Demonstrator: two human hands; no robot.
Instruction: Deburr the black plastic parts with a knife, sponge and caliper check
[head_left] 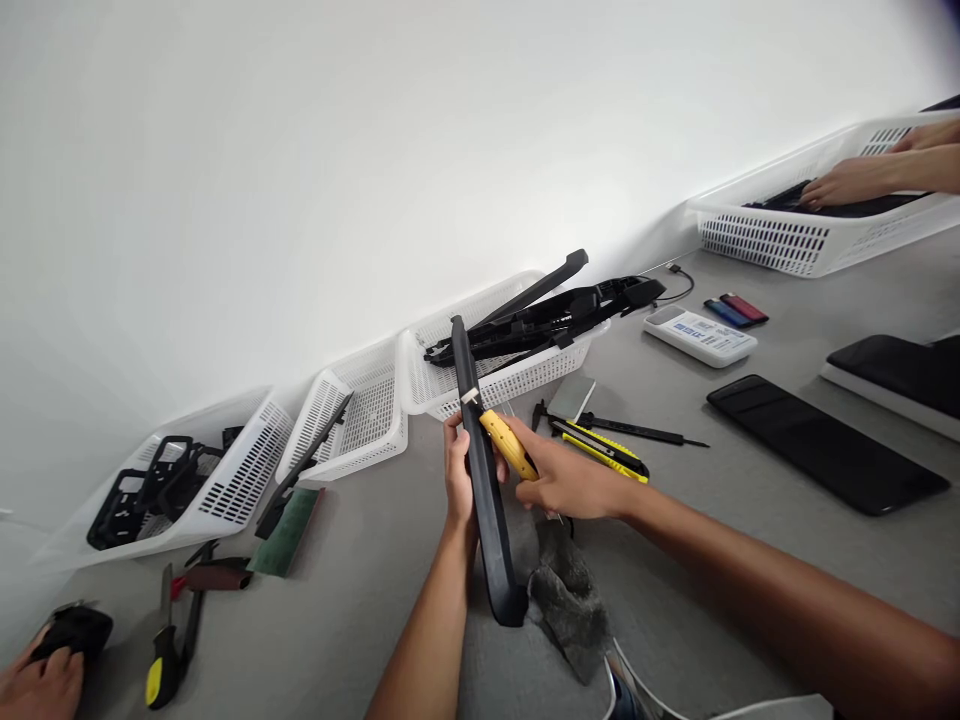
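My left hand [457, 468] is wrapped round a long black plastic trim piece [486, 495], which stands tilted over the table with its hooked end nearest me. My right hand [562, 476] grips a yellow-handled tool [507, 444]; its pale tip lies against the upper part of the trim piece, and I cannot make out the blade's kind. Below my right hand a grey cloth [568, 600] lies crumpled beside the trim's lower end. Just past my right fingers are a yellow and black box cutter [604, 450] and a black caliper [645, 432].
White baskets [517, 385] line the wall, several holding black plastic parts. Another person's hands reach into the right basket [817, 240]; a hand at lower left holds a black object. Around me lie a green abrasive sheet [289, 535], a file [166, 640], a white device [701, 335] and a black panel [825, 440].
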